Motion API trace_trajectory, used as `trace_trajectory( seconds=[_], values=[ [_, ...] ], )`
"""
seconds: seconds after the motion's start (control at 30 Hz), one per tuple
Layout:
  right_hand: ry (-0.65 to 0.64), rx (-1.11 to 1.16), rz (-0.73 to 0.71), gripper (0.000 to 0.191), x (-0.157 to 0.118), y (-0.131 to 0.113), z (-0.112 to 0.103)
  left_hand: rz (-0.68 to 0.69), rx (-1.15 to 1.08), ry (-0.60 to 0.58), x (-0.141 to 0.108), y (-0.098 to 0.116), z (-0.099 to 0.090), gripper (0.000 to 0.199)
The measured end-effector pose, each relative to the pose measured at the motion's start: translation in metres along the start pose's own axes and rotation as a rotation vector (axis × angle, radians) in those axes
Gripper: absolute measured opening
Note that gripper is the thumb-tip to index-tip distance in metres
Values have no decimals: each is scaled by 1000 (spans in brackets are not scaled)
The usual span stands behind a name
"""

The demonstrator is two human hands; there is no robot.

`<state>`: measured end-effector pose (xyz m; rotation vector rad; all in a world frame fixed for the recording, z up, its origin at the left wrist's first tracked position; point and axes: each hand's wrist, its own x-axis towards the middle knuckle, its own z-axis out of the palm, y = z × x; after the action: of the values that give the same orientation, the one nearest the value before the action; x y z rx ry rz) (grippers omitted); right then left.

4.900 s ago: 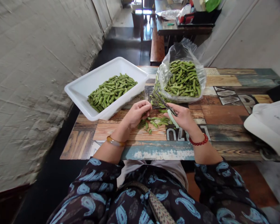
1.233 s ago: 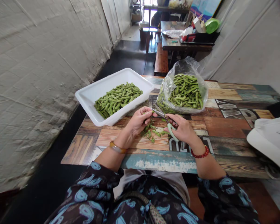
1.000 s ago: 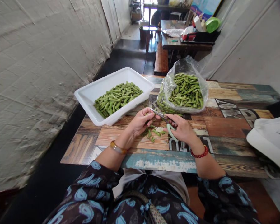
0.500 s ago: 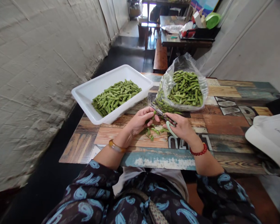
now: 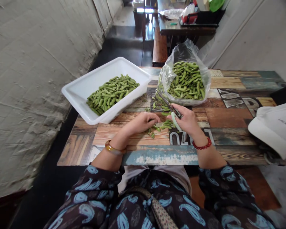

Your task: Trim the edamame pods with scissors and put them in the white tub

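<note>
Left hand point(image 5: 144, 121) lowered from scissors point(image 5: 174, 121) to loose pods point(image 5: 167, 124) — fingers curled, hold unclear, apparently between cuts; right hand point(image 5: 188, 119) closed round scissors.

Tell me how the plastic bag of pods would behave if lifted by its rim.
The plastic bag would probably sag and change shape, being thin and crinkled. The many pods inside likely give it some weight. With its mouth open, it might spill if tilted.

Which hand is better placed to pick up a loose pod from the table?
Probably the left hand: its fingers are right by the loose pods, while the right hand holds the scissors.
</note>
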<state>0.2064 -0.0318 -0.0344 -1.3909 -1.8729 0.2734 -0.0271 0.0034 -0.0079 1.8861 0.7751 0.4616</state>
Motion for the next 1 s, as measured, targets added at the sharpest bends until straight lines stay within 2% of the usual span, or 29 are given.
trace_trajectory(
  seconds=[0.13,0.33,0.43,0.53,0.63,0.73,0.83,1.0],
  values=[
    [5,-6,6,42,1,-2,-1,-2,288,-20,-1,-1,4,6],
    [-14,16,11,42,1,-3,-1,-43,298,79,-1,3,11,8],
    [3,39,23,43,1,-2,0,-24,109,170,0,7,6,4],
    [21,73,40,43,1,-3,0,-13,-186,280,-1,11,-1,15],
    [11,97,42,44,0,-5,0,-83,-540,378,-2,11,-4,23],
    [-31,97,11,44,0,-8,-1,-133,-800,416,-1,8,-4,32],
    [-91,91,-41,46,-1,-11,-1,-142,-896,438,1,6,-4,41],
    [-180,71,-104,50,-1,-12,1,-149,-866,457,1,6,-2,36]
  ],
)
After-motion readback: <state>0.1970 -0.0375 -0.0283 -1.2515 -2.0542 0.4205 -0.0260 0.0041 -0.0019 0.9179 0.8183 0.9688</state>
